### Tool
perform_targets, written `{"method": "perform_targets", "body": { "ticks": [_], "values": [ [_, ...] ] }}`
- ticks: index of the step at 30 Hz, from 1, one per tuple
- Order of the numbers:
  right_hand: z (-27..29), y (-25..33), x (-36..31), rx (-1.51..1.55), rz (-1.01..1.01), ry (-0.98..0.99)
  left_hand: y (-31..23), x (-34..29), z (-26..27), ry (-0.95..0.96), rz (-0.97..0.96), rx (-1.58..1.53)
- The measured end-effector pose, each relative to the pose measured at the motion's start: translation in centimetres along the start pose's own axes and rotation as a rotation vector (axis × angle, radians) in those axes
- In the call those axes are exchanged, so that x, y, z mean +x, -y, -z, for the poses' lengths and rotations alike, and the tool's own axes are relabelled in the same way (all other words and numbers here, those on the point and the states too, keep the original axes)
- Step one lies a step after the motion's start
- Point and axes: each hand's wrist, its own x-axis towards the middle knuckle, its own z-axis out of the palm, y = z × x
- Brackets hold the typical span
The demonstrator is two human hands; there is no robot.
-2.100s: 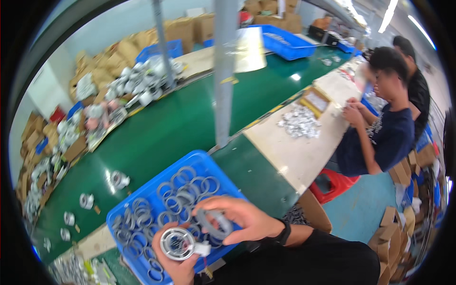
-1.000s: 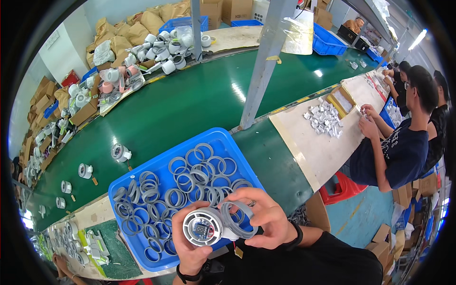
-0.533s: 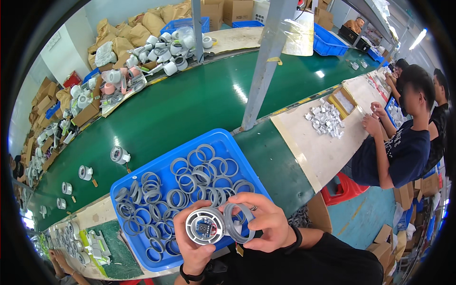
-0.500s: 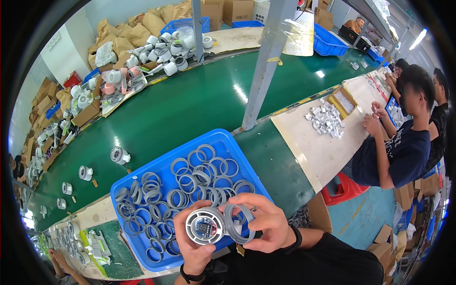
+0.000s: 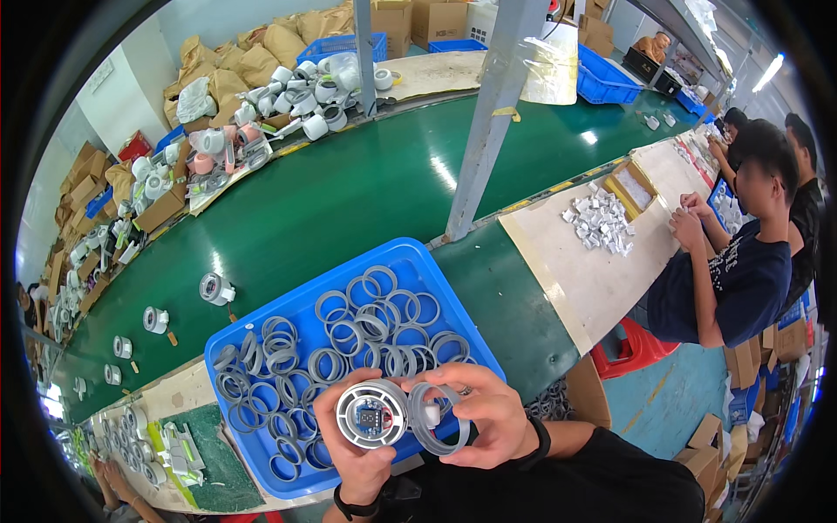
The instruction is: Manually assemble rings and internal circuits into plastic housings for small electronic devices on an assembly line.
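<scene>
My left hand (image 5: 356, 466) grips a round white housing (image 5: 350, 434) from its left side; a small blue circuit board (image 5: 371, 417) shows inside its slotted rim. In my right hand (image 5: 501, 418) a grey plastic ring (image 5: 420, 433) is pinched between fingers and thumb, tilted, close against the housing's right side. Part of a small white block (image 5: 431, 413) shows through the ring; what it joins to is hidden. Both hands are over the near edge of a blue tray (image 5: 459, 307) that holds many loose grey rings (image 5: 345, 336).
Beyond the tray runs a green conveyor belt (image 5: 349, 187), carrying several white housings (image 5: 216, 288). A metal post (image 5: 488, 122) rises behind the tray. At right, a co-worker (image 5: 732, 270) sits by a pile of small white parts (image 5: 600, 220). Another person's hands (image 5: 113, 478) show at lower left.
The grey ring has turned and dropped slightly, exposing more of the white block through it. The housing has shifted a little to the left, staying in my left hand.
</scene>
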Motion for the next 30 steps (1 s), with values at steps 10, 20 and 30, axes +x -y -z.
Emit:
{"method": "perform_targets", "body": {
  "ticks": [10, 20, 30],
  "values": [
    [0.0, 0.2, 0.6, 0.044, -0.020, 0.033, 0.2, 0.0, 0.0, -0.005, -0.014, 0.007],
    [-1.5, 0.8, 1.5, -0.553, -0.088, 0.311, 0.2, 0.1, -0.1, 0.061, -0.516, 1.359],
    [-0.7, -2.1, 3.8, 0.007, -0.298, 0.232, -1.4, 1.7, -0.1, 0.591, -0.715, 1.333]
  ]
}}
